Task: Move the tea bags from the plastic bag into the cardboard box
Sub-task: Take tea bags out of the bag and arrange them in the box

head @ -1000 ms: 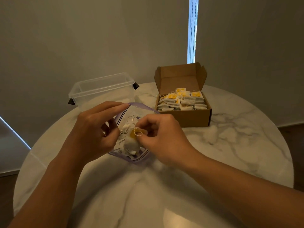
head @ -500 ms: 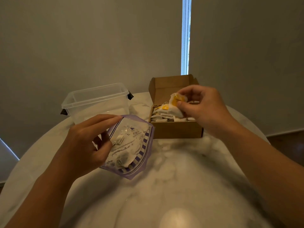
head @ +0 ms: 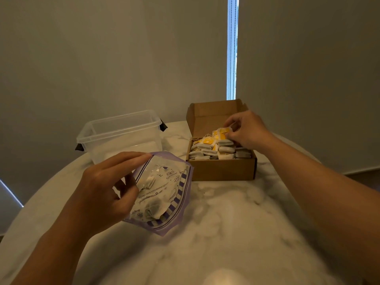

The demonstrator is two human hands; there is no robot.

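My left hand (head: 107, 188) grips the clear plastic bag (head: 164, 194) with purple stripes by its left edge, holding it up over the table. A few white tea bags (head: 152, 206) lie inside it. The open cardboard box (head: 223, 168) stands behind it to the right, filled with several rows of tea bags (head: 213, 149). My right hand (head: 245, 128) is over the box's back right part, pinching a tea bag with a yellow tag (head: 223, 132) down onto the pile.
A clear plastic tub (head: 121, 134) with black clips stands at the back left of the round marble table (head: 226, 233). Grey walls rise close behind the table, with a bright window slit (head: 232, 48) behind the box.
My right hand pulled a tea bag out of the plastic bag, carried it right to the box, and now lowers it onto the pile. My left hand kept holding the bag.
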